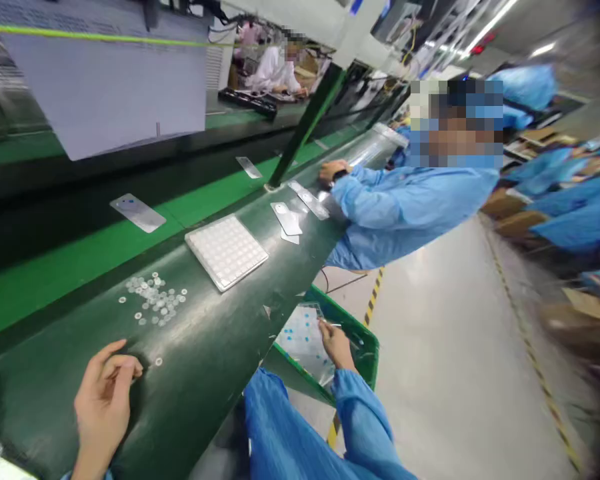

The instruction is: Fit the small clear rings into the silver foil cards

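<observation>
My left hand (104, 397) hovers over the near end of the green work surface, fingers loosely curled with the index finger apart; nothing shows in it. Just beyond its fingertips lies a single small white ring (159, 362). A scatter of small translucent round pieces (155, 299) is spread farther up. My right hand (338, 343) is over a green bin (373, 353) below the table edge. Its fingers pinch the edge of a clear plastic sheet with blue dots (300, 337), which lies partly inside the bin. The fingertips' exact contact is partly hidden.
A white gridded tray (227, 252) rests on the surface. Flat phone-shaped panels (286, 219) lie beyond it, and another panel (138, 213) is on the green strip. A co-worker in a blue smock (405, 200) sits at right. A green post (307, 127) rises from the bench.
</observation>
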{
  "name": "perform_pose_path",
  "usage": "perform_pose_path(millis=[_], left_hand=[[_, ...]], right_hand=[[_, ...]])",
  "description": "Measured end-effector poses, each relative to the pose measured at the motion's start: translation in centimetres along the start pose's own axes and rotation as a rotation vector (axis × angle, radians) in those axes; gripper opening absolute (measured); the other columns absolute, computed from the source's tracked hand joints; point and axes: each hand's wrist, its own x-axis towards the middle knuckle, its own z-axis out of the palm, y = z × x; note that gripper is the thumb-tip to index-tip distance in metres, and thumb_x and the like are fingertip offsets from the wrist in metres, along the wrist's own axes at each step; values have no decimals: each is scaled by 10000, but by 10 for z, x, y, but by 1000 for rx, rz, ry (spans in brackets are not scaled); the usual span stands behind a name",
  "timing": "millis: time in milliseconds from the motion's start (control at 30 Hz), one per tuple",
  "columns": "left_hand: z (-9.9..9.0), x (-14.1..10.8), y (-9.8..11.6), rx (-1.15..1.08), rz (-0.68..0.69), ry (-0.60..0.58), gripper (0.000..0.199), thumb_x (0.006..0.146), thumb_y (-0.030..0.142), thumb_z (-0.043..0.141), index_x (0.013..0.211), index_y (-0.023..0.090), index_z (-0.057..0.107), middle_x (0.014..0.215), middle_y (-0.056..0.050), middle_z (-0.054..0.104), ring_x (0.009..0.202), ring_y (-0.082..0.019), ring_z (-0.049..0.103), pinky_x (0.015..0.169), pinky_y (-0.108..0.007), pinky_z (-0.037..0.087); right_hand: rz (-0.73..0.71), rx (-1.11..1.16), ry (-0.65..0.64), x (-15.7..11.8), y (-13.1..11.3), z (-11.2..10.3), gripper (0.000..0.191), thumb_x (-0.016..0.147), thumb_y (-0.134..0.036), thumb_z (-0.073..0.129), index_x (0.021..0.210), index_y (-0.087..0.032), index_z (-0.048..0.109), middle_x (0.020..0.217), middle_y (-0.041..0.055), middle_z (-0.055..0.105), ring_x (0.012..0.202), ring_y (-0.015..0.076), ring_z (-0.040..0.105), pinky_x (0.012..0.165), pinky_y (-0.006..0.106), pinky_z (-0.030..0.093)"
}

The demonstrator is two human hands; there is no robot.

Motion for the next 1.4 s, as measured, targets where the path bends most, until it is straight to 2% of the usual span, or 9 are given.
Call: perform_pose_path(millis=[100, 267, 533, 733, 867, 1000, 1167, 1300, 1400], left_hand=[[1, 3, -3, 6, -3, 7, 387, 848, 444, 703, 1141, 204, 622, 677, 23, 657, 637, -144, 616, 635, -217, 542], [2, 3, -1, 1, -14, -10, 413, 826, 435, 719, 1151, 204, 614, 678, 22, 660, 631, -154, 618, 619, -232, 544], [0, 2, -1, -12, 2, -25, 407, 823, 411, 725, 1160, 210, 618, 670, 24, 661, 631, -159, 625, 605, -238, 548], [2, 2, 3, -28, 22, -36, 381, 833, 377, 719, 1153, 197, 614, 665, 24, 658, 626, -157, 625, 606, -245, 552], [5, 1, 8, -42, 32, -42, 383, 837, 358, 718, 1161, 187, 605, 659, 29, 649, 619, -154, 623, 600, -248, 554], [3, 1, 7, -29, 38, -48, 382, 833, 341, 725, 1164, 186, 613, 685, 20, 661, 632, -158, 632, 612, -258, 569], [2, 2, 6, -22, 22, -42, 403, 811, 355, 739, 1161, 192, 622, 690, 21, 666, 639, -167, 645, 633, -271, 586], [5, 1, 12, -1, -7, -6, 439, 762, 394, 762, 1132, 198, 633, 667, 27, 668, 628, -180, 655, 643, -291, 595], [7, 3, 11, 36, -10, 32, 446, 737, 409, 779, 1117, 211, 653, 681, 27, 677, 625, -191, 656, 643, -308, 588]], right_hand=[[18, 13, -7, 10, 4, -1, 238, 1009, -344, 632, 1151, -155, 660, 1108, 68, 692, 949, 193, 688, 856, 392, 593], [56, 21, -97, 20, 5, 12, 259, 1005, -343, 642, 1165, -138, 645, 1065, 61, 696, 874, 177, 698, 792, 362, 607], [87, -102, -128, 22, 4, 17, 285, 997, -368, 647, 1192, -160, 653, 1196, 80, 665, 1006, 218, 674, 863, 400, 594], [114, -172, -184, 34, -8, 36, 275, 983, -355, 669, 1165, -149, 665, 1168, 75, 676, 963, 206, 681, 817, 370, 599], [165, -196, -183, 36, -4, 47, 296, 992, -355, 657, 1192, -136, 649, 1180, 91, 664, 986, 214, 677, 839, 382, 597], [213, -186, -157, 32, 4, 47, 294, 992, -344, 659, 1212, -149, 641, 1201, 102, 658, 993, 207, 675, 853, 387, 596], [158, -168, -100, 25, 2, 41, 285, 997, -347, 649, 1217, -166, 642, 1223, 91, 653, 1026, 218, 669, 879, 407, 590], [78, -134, 26, 18, -12, 34, 271, 1001, -349, 642, 1211, -179, 647, 1240, 90, 650, 1051, 220, 662, 902, 417, 581], [7, -79, 164, 11, -27, 24, 261, 1001, -367, 640, 1171, -170, 656, 1177, 78, 667, 983, 203, 671, 862, 394, 588]])
